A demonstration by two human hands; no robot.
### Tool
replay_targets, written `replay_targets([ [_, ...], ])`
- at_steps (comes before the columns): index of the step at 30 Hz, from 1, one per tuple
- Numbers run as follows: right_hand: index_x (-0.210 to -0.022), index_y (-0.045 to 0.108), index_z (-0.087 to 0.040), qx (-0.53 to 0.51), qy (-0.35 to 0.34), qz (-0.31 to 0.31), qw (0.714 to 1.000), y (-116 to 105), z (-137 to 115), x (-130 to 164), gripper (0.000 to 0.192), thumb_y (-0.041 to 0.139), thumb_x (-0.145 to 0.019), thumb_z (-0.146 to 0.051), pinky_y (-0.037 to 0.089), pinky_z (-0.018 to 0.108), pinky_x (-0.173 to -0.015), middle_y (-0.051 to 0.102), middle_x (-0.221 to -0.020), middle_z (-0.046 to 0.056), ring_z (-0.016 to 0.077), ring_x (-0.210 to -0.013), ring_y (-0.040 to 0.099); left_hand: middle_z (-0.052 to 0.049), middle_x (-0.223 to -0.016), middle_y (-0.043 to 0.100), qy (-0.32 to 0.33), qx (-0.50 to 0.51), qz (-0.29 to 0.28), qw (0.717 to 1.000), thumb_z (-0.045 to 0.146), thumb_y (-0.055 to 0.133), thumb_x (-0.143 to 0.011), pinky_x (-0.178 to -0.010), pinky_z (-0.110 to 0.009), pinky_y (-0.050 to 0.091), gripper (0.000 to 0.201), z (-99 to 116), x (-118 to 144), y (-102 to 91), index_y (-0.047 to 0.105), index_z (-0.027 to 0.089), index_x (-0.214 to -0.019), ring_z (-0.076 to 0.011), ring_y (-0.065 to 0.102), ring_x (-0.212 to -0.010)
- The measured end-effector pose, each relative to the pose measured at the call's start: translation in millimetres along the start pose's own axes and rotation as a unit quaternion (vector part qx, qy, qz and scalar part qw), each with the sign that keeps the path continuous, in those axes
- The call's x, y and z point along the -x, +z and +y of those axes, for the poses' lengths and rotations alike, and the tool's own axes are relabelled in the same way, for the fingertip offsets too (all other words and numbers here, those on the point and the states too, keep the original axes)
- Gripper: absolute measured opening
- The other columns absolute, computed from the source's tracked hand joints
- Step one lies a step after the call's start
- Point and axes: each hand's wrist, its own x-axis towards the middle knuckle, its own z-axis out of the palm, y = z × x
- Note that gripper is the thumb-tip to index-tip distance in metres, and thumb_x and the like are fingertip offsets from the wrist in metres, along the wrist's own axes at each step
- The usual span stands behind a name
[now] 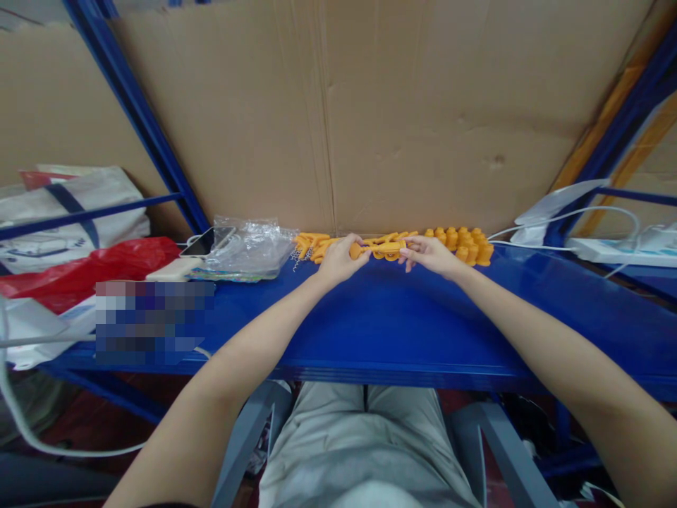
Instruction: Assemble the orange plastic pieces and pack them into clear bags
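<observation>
both hands meet at the back of the blue desk (381,331): the left hand (338,259) and right hand (431,254) are each closed on an end of one orange plastic piece (381,248). a slip could knock it into the loose orange pieces (465,243) close behind.

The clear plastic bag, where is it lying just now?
In the head view the clear plastic bag lies on the blue shelf, left of the left hand, between a phone and the loose orange parts.
</observation>
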Motion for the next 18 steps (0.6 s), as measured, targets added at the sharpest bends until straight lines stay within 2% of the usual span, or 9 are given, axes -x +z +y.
replay_targets([
  [3,-0.083,0.065,-0.017,0.008,0.012,-0.001,1.000,2,-10,4,0.049,0.078,-0.070,-0.063,0.049,0.025,-0.046,0.071,-0.064,0.003,0.0131,-0.045,0.061,-0.003,-0.089,0.072,0.006,0.002,-0.001,1.000,0.030,0.066,-0.082,-0.078,-0.030,0.050,0.014,0,0,0.4,0.060,0.021,-0.091,-0.0190,0.067,-0.083],
  [11,-0.063,0.060,-0.018,0.024,0.052,0.010,0.998,6,-21,7,0.056,0.068,-0.074,-0.071,0.044,0.022,-0.043,0.067,-0.055,0.003,0.0111,-0.042,0.059,-0.002,-0.090,0.073,0.004,0.000,0.000,1.000,0.030,0.066,-0.083,-0.079,-0.031,0.050,0.013,0,1,3.9,0.060,0.021,-0.091,-0.0184,0.067,-0.082],
  [18,-0.057,0.058,-0.017,0.021,0.117,0.031,0.992,15,-21,7,0.066,0.050,-0.084,-0.076,0.042,0.022,-0.040,0.061,-0.046,0.005,0.0114,-0.038,0.056,-0.002,-0.090,0.073,0.008,0.002,0.002,1.000,0.030,0.066,-0.082,-0.079,-0.030,0.050,0.014,2,1,2.3,0.059,0.021,-0.090,-0.0180,0.066,-0.082],
])
